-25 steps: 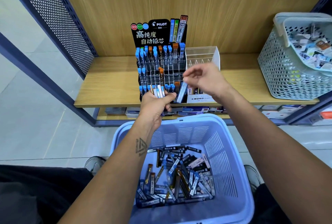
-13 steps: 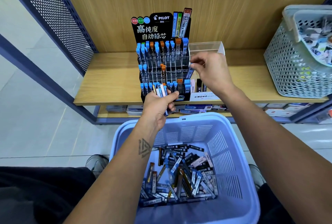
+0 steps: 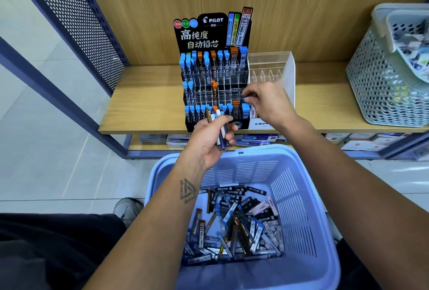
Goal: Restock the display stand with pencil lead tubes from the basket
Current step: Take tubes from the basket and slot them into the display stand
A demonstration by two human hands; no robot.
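Left hand (image 3: 210, 137) grips a fan of slim lead tubes (image 3: 220, 127); right hand (image 3: 267, 101) has dropped from middle tier, pinching a blue-capped tube (image 3: 245, 100) into the black tiered display stand's (image 3: 213, 80) bottom-right slot; lavender plastic basket (image 3: 301, 196) remains well stocked.

A black display stand (image 3: 212, 34) with white lettering and red, green and blue dots fills the frame's centre, its tubes capped blue and orange. At the bottom, a lavender slotted basket (image 3: 301, 208) holds black, blue, amber and pink tubes. A pale grey-green perforated basket (image 3: 376, 85) sits at right on the light wood-grain shelf (image 3: 148, 103). A dark triangle tattoo marks the left forearm.
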